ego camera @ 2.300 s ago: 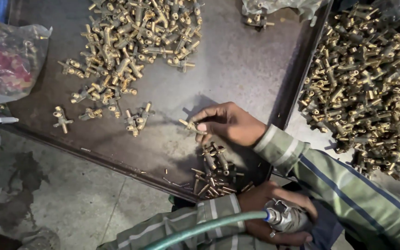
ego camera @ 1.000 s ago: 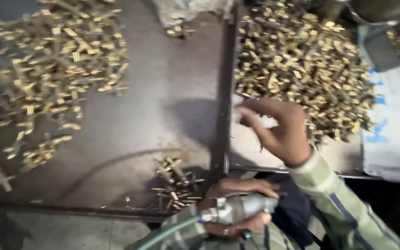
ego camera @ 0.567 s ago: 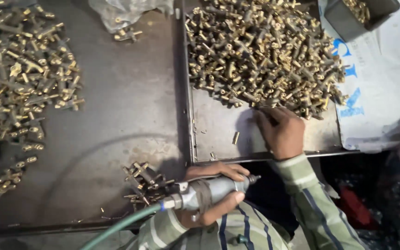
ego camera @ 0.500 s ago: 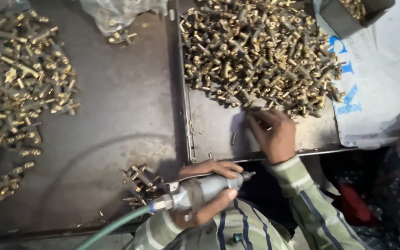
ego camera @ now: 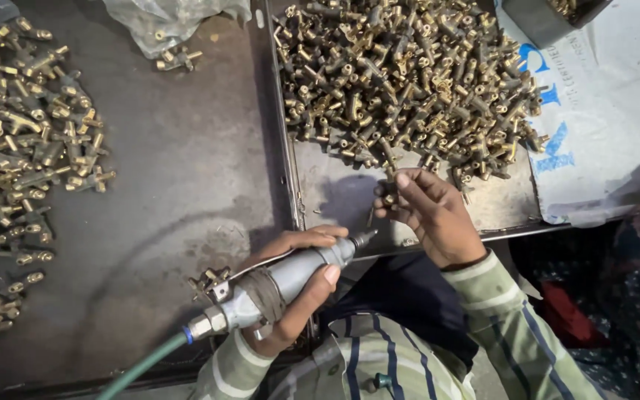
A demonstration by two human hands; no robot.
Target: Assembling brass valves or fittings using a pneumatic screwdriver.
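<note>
L hand (ego camera: 290, 285) grip clamped on air tool (ego camera: 283, 278), R hand (ego camera: 427, 215) on brass fitting (ego camera: 388, 185); steel trays (ego camera: 187, 170).

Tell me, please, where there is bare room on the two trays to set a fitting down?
The left tray is bare across its middle, between the left pile and the divider, down to the left hand with the grinder. The right tray has only a bare strip along its near edge, by the right hand. Its upper part is crowded by the big pile.
</note>
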